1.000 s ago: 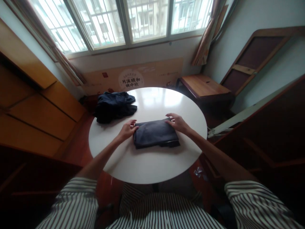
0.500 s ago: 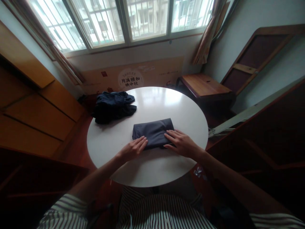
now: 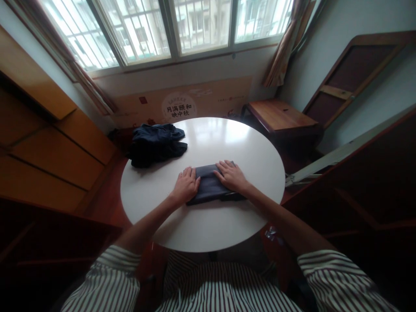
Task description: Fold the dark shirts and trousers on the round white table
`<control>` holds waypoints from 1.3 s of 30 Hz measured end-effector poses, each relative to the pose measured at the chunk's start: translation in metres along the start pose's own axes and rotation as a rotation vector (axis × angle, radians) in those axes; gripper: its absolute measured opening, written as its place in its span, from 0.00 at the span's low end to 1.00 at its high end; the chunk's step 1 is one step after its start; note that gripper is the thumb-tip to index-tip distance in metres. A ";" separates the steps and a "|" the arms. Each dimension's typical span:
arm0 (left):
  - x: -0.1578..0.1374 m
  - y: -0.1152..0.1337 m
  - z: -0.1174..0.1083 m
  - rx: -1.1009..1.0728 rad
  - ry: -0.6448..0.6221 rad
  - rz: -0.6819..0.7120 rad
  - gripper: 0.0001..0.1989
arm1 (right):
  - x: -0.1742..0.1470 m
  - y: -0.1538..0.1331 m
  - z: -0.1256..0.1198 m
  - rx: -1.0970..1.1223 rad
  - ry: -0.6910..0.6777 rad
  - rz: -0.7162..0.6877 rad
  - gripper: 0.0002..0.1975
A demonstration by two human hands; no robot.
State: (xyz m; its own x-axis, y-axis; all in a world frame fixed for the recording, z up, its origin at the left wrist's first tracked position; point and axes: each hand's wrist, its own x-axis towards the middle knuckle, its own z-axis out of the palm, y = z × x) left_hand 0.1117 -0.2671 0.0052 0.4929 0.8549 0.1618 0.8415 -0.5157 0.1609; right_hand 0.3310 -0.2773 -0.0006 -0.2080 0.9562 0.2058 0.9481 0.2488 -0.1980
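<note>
A dark grey garment (image 3: pixel 208 184), folded into a flat rectangle, lies on the round white table (image 3: pixel 208 229) in front of me. What kind of garment it is, I cannot tell. My left hand (image 3: pixel 186 184) rests on its left end, fingers pointing away from me and lying flat. On the right part of the cloth lies my right hand (image 3: pixel 231 175), palm down, with its fingers stretched toward the far edge. Both hands press on top and cover the garment's two ends. A darker strip of cloth shows at its near right edge.
A heap of dark blue clothing (image 3: pixel 156 145) lies at the table's far left. Behind the table to the right stands a low wooden table (image 3: pixel 282 115). Wooden cabinets (image 3: pixel 48 151) line the left side, and a dark panel (image 3: pixel 367 195) leans on the right.
Both hands have moved away from me, from the garment's near edge up over its top toward the far edge. The folded garment stays in about the same place.
</note>
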 end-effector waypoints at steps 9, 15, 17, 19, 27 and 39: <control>-0.014 -0.027 -0.006 0.084 -0.047 -0.080 0.24 | -0.005 0.002 -0.001 -0.116 -0.024 0.106 0.34; -0.004 -0.032 -0.017 0.089 -0.034 -0.138 0.22 | -0.027 0.007 -0.007 -0.150 -0.120 0.069 0.37; -0.001 -0.028 -0.020 0.043 0.032 -0.083 0.23 | -0.037 0.005 -0.011 -0.142 -0.086 0.059 0.39; 0.005 -0.018 -0.021 -0.032 0.077 0.052 0.26 | -0.045 -0.001 -0.014 -0.127 -0.021 -0.042 0.40; 0.044 0.008 -0.004 -0.039 -0.219 0.249 0.26 | -0.082 -0.037 -0.011 0.022 -0.074 -0.391 0.39; 0.023 -0.015 -0.008 0.098 -0.095 0.100 0.25 | -0.113 -0.015 -0.039 0.102 0.010 -0.419 0.25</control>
State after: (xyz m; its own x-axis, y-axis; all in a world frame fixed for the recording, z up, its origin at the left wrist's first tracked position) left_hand 0.1086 -0.2402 0.0139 0.5904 0.8033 0.0783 0.8023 -0.5947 0.0522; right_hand 0.3498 -0.3946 0.0161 -0.5669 0.7681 0.2979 0.7537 0.6295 -0.1888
